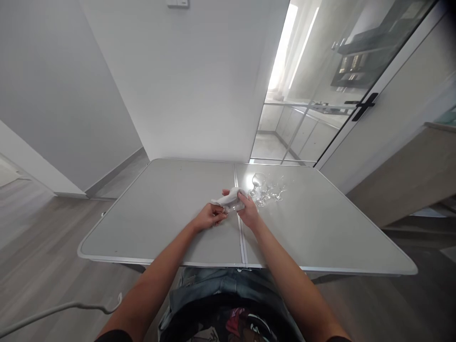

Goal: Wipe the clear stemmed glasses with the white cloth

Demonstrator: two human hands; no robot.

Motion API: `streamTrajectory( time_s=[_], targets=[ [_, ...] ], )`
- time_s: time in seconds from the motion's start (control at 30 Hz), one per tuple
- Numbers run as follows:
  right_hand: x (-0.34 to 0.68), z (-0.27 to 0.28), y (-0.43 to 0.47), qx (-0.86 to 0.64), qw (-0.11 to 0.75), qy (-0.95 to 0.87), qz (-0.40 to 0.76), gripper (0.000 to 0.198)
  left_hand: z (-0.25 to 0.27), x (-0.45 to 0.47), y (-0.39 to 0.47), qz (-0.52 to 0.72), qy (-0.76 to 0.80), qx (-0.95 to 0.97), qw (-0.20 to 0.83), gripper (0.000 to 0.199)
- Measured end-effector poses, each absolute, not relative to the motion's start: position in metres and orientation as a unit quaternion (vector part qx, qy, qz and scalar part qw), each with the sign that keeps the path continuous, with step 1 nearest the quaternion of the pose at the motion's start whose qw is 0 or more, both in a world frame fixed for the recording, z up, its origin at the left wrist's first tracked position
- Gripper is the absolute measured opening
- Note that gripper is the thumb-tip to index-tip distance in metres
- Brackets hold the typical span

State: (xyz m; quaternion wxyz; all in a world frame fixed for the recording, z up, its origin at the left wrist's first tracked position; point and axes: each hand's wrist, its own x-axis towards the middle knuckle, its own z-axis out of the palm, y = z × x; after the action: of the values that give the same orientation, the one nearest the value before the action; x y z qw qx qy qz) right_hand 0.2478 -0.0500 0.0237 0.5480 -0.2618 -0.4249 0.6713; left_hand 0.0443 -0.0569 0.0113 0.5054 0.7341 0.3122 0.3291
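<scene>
Over the middle of the table I hold a clear stemmed glass (234, 206) lying tilted sideways between my hands. My left hand (210, 216) is closed, its fingers pinched at the glass's stem end. Fingers and thumb of my right hand (249, 211) wrap round the bowl from the right. A white cloth (230, 196) lies over the glass and is gripped along with it. Just beyond my right hand, several clear stemmed glasses (258, 180) stand close together on the table; their outlines overlap.
The light grey folding table (156, 209) has a metal rim and a centre seam (242, 242). A white wall (192, 104) rises behind it. To the right are a glass door with a black handle (365, 107) and a wooden piece (409, 175). A pale cable (71, 305) shows lower left.
</scene>
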Motion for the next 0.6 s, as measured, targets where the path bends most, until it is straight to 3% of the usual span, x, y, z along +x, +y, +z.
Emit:
streamTrajectory(
  time_s=[0.13,0.3,0.4,0.5,0.6],
  targets=[
    [0.247,0.013,-0.045,-0.255,0.556,-0.402,0.682,0.031,0.008,0.042,-0.052,0.385,0.303,0.682,0.543,0.047],
    [0.228,-0.002,-0.057,-0.343,0.576,-0.518,0.531,0.039,0.006,0.043,-0.042,0.495,0.354,0.601,0.519,0.050],
    [0.216,0.001,-0.069,-0.358,0.543,-0.673,0.352,0.038,0.003,0.045,-0.040,0.514,0.377,0.596,0.489,0.046],
    [0.214,0.011,-0.073,-0.332,0.458,-0.817,0.111,0.033,-0.003,0.045,-0.040,0.498,0.398,0.622,0.454,0.036],
    [0.218,0.021,-0.067,-0.272,0.363,-0.891,-0.030,0.025,-0.010,0.045,-0.039,0.484,0.420,0.646,0.414,0.023]
  ],
)
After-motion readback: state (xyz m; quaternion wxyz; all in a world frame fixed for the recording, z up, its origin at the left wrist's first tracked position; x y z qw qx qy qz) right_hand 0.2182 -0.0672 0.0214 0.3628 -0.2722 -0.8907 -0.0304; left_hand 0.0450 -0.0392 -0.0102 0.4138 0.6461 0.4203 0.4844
